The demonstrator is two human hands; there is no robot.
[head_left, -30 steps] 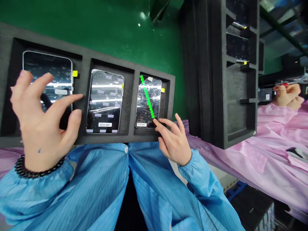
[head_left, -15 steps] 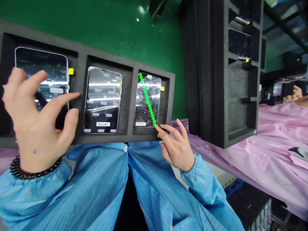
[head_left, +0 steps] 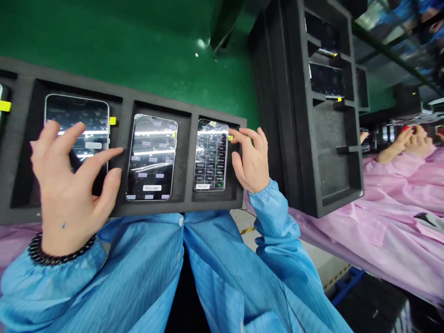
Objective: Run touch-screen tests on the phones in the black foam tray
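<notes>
A black foam tray (head_left: 128,111) holds smartphones in separate compartments. On the right phone (head_left: 211,159) a lit grid of small buttons shows, with a white label at its lower left. My right hand (head_left: 254,162) is at this phone's upper right edge, fingertips by a yellow tab (head_left: 231,138), thumb apart; it holds nothing. Small pale stickers dot the dark, reflecting screen of the middle phone (head_left: 152,159). Fingers spread, my left hand (head_left: 74,189) hovers over the left phone (head_left: 78,107) and hides much of it. Whether its fingertips touch the glass I cannot tell.
To the right, a stack of black foam trays (head_left: 331,203) stands on its side, phones in its upper compartments. A green table surface (head_left: 138,51) stretches behind the tray. Part of another phone (head_left: 3,102) enters at the far left. People in pink sleeves (head_left: 398,180) sit at right.
The right phone's screen went from a green diagonal trail to a grid of buttons. My right hand moved up from its lower corner to the upper right edge. The view shifted somewhat left.
</notes>
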